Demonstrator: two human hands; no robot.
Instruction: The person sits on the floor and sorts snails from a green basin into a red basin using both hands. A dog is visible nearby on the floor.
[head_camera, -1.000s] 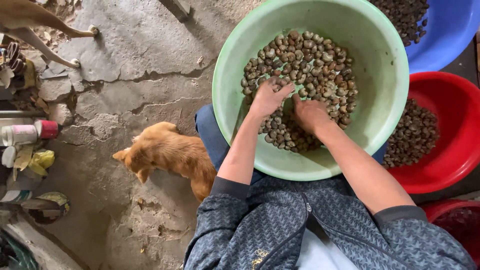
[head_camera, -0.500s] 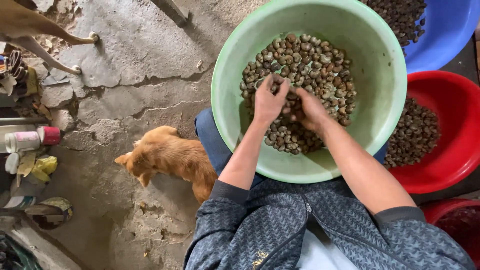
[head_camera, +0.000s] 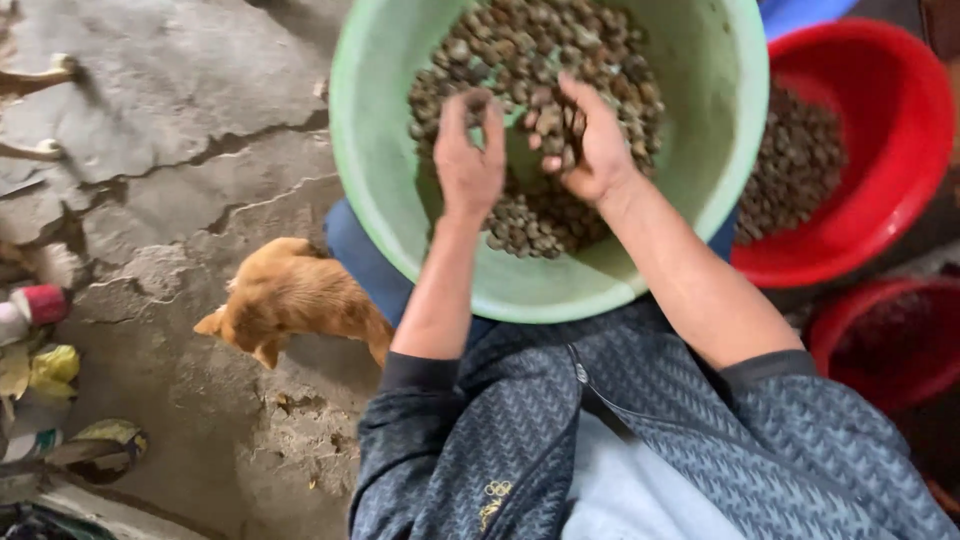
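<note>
A large green plastic basin (head_camera: 370, 170) rests on my lap, partly filled with small brown-grey shells or snails (head_camera: 530, 60). My left hand (head_camera: 468, 160) is inside it, fingers curled around a few of the shells. My right hand (head_camera: 590, 140) is beside it, palm turned up, cupping a handful of the same shells. Both forearms reach in from the dark patterned sleeves at the bottom.
A red basin (head_camera: 880, 130) with more shells stands to the right, another red tub (head_camera: 880, 350) below it, and a blue basin edge (head_camera: 800, 10) at top. A small tan dog (head_camera: 290, 300) lies at my left knee on cracked concrete. Bottles and litter (head_camera: 40, 340) lie far left.
The view has shifted so the basin sits higher and closer. My hands went from pressing palm-down into the shells to lifting and cupping handfuls.
</note>
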